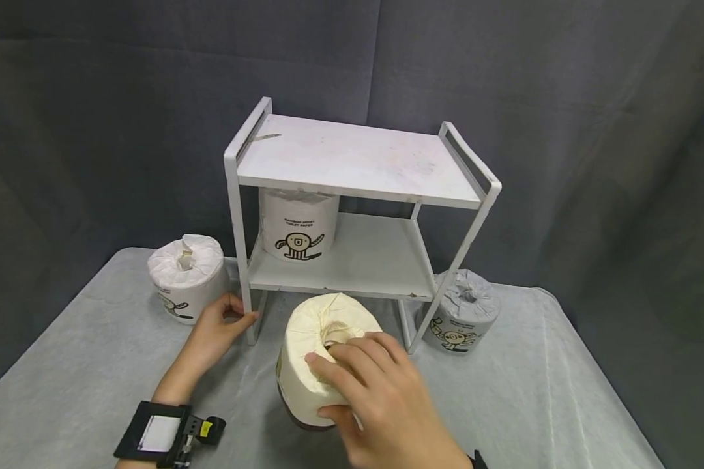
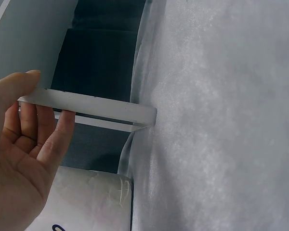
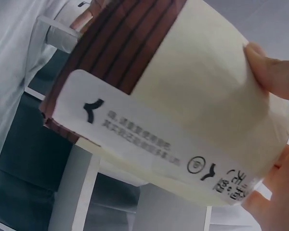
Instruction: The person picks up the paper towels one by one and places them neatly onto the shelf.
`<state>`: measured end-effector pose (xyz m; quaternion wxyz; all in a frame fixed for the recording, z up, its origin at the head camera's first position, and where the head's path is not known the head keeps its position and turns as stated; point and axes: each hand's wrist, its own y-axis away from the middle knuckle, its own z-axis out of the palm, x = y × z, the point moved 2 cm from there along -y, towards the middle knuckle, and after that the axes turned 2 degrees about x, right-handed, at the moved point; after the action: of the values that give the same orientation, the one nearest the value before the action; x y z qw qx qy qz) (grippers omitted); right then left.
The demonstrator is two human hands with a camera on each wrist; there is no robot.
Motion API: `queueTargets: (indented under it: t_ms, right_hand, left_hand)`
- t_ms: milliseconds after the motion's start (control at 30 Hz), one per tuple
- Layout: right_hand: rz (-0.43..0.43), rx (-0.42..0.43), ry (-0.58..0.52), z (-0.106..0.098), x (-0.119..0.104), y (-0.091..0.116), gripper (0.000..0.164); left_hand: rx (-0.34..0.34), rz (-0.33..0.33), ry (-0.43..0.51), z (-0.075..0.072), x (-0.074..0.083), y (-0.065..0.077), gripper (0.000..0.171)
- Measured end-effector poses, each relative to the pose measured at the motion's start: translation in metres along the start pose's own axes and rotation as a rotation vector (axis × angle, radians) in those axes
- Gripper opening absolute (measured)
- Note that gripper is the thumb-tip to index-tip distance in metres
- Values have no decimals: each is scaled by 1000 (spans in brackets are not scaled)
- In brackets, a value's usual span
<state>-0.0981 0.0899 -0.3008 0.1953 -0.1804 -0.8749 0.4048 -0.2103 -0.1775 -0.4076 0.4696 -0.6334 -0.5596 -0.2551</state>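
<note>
My right hand (image 1: 387, 397) grips a cream-wrapped toilet paper roll (image 1: 311, 352) by its upper end, in front of the white two-tier shelf (image 1: 358, 156). In the right wrist view the roll's wrapper (image 3: 197, 91) has a brown striped band and a white label; the thumb lies along one side. With thumb and fingers, my left hand (image 1: 217, 332) pinches the shelf's front left leg (image 2: 96, 103) low down. A white toilet paper roll (image 1: 299, 225) stands on the lower tier at the left, its top hidden by the upper tier.
On the table (image 1: 504, 404), another white roll (image 1: 190, 277) stands left of the shelf, close to my left hand. One more wrapped roll (image 1: 463, 312) sits behind the shelf's right front leg. A dark grey curtain (image 1: 152, 117) hangs behind the table.
</note>
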Motion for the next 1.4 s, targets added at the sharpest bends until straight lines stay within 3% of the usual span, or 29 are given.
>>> queueTargets:
  t_ms: [300,733,1000,1400]
  right_hand:
    - [31,87,4,-11,7,-7,44]
    - [92,198,79,-17,18,-18,33]
    - [137,193,81,-18,31,-22,39]
    - [188,119,102,-12,50,-19,40]
  left_hand:
    - [-2,8,6,2,-1,-1,17]
    - [1,9,-7,1,-4,0,17]
    - [1,7,4,0,-3,0,18]
    - [-2,1,7,0,-3,0,18]
